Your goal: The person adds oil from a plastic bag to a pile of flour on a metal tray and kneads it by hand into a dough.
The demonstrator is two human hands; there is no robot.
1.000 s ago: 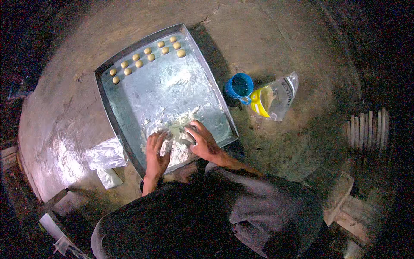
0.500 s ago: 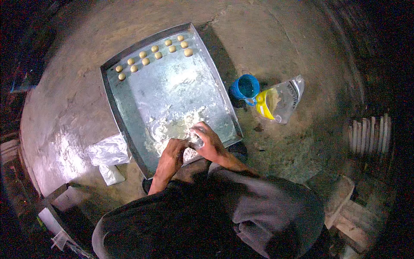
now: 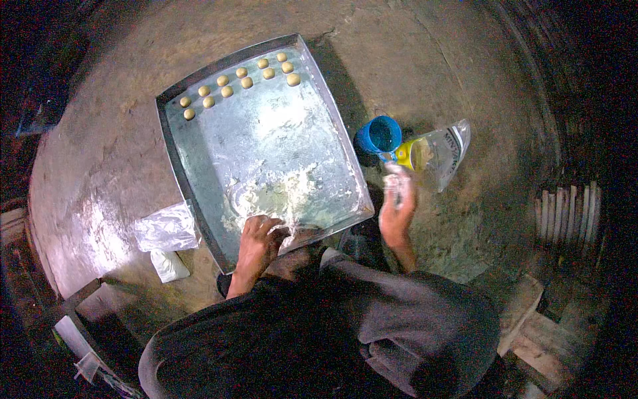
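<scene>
My left hand [image 3: 258,245] rests over the near side of a shallow metal tray [image 3: 259,143]. Its fingers are loosely bent and slightly apart, beside a heap of crumbly white flour or dough [image 3: 286,198]; nothing shows in its grasp. My right hand [image 3: 397,213] is outside the tray's right edge, its whitened fingers blurred by motion. They point toward a blue plastic mug [image 3: 381,135] and a clear bag with a yellow part [image 3: 445,156]. Whether they hold anything is unclear. Several small pale dough balls [image 3: 246,82] sit in two rows along the tray's far side.
Left of the tray lie a crinkled clear plastic bag [image 3: 167,226] and a small white packet [image 3: 169,266] on the concrete floor [image 3: 109,166]. At the far right stands a ribbed pale object [image 3: 566,211]. Blocks [image 3: 525,319] lie at lower right, near my dark-clothed knee.
My right hand has left the white heap and moved right, past the tray's edge toward the mug and bag. My left hand remains at the tray's near side.
</scene>
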